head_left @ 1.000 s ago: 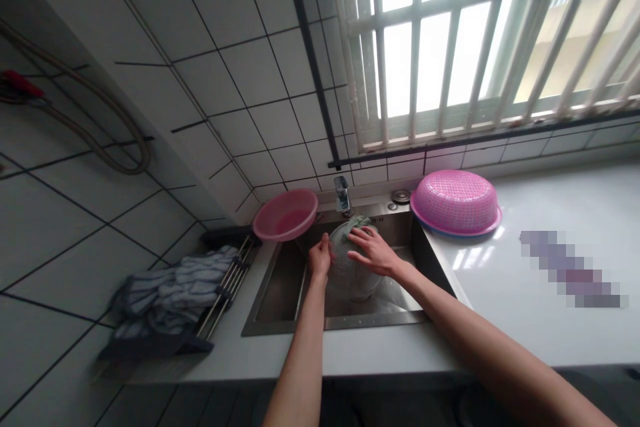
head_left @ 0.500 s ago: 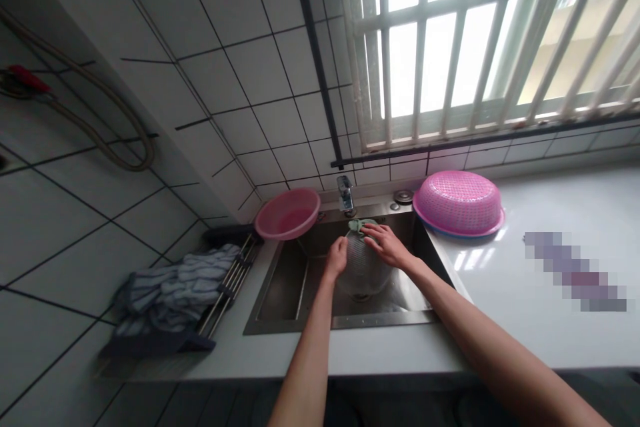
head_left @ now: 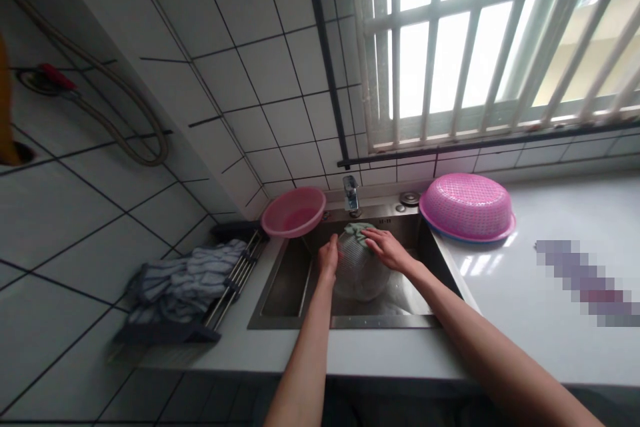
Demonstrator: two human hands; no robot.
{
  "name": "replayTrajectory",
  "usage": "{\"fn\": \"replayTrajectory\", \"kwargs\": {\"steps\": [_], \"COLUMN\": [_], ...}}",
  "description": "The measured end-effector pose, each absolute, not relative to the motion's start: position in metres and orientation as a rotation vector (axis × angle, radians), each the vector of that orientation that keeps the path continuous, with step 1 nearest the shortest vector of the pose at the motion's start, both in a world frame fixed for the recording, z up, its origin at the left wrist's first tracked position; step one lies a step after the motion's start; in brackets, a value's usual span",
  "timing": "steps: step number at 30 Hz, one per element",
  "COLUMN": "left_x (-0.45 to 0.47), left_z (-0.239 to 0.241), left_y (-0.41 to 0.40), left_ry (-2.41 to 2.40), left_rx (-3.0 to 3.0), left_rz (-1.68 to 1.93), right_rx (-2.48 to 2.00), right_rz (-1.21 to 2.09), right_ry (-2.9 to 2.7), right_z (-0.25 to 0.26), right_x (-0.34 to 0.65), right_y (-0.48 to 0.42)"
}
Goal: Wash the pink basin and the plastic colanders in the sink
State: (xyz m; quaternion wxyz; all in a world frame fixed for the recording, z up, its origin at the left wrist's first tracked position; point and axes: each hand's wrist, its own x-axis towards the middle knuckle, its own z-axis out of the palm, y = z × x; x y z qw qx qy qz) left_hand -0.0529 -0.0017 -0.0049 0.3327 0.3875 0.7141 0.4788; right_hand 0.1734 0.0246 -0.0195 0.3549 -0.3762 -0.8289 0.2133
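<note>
An upturned pale mesh basket [head_left: 356, 273] sits in the steel sink [head_left: 285, 280]. My left hand [head_left: 327, 259] grips its left rim, fingers curled round the edge. My right hand [head_left: 387, 250] lies on top of the basket, fingers pressing a small green cloth [head_left: 355, 232] against its far side. The tap [head_left: 351, 193] stands just behind the cloth.
A pink basin [head_left: 294, 211] rests on the sink's back left corner. An upturned pink colander [head_left: 467, 205] sits on the white counter [head_left: 525, 293] to the right. Striped towels [head_left: 187, 277] lie on a rack left of the sink. Tiled walls and a barred window lie behind.
The basket has turned a little in the sink. My right hand with the cloth has shifted across its top; my left hand has stayed on the rim. The view has drifted slightly.
</note>
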Motion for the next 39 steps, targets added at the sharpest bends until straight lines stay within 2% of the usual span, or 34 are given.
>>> {"fn": "replayTrajectory", "kwargs": {"steps": [4, 11, 18, 25, 29, 33, 39], "left_x": [-0.052, -0.048, -0.041, -0.046, -0.049, -0.046, -0.045], "left_z": [-0.009, -0.008, -0.007, -0.014, -0.008, -0.005, -0.006], "left_y": [-0.004, -0.005, -0.008, -0.004, 0.001, 0.001, -0.004], "left_ry": [1.749, 1.666, 1.623, 1.353, 1.515, 1.609, 1.729], "left_rx": [0.971, 1.085, 1.034, 1.17, 1.395, 1.346, 1.066], "left_rz": [1.358, 1.436, 1.387, 1.267, 1.311, 1.359, 1.259], "right_rx": [-1.08, -0.777, -1.112, -1.067, -0.975, -0.878, -0.889], "right_rz": [0.583, 0.352, 0.527, 0.371, 0.317, 0.316, 0.579], "right_ry": [-2.069, -2.317, -2.057, -2.147, -2.226, -2.268, -2.115], "right_z": [-0.022, -0.001, -0.013, -0.016, -0.011, -0.008, -0.016], "right_x": [0.181, 0.147, 0.178, 0.168, 0.16, 0.15, 0.165], "right_y": [0.029, -0.007, 0.023, 0.017, 0.005, -0.005, 0.015]}}
